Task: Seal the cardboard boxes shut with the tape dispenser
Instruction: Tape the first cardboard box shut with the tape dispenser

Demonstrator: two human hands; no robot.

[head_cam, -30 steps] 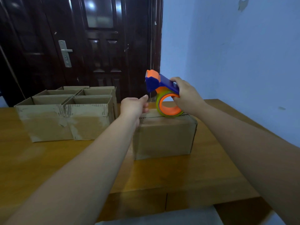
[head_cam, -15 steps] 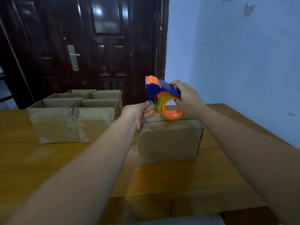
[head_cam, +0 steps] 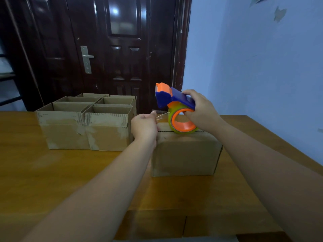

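The wooden table ran out of frame below the closed box, which sat on it. A cluster of open boxes stood left of the closed box, the rear ones largely hidden behind the front two. The tape dispenser rested its roll on the closed box's top, covering part of the seam. The right hand gripped it, fingers curled through the orange core. At the closed box's upper left edge the left hand pinched a clear tape strip, barely discernible; its fingertips were hidden.
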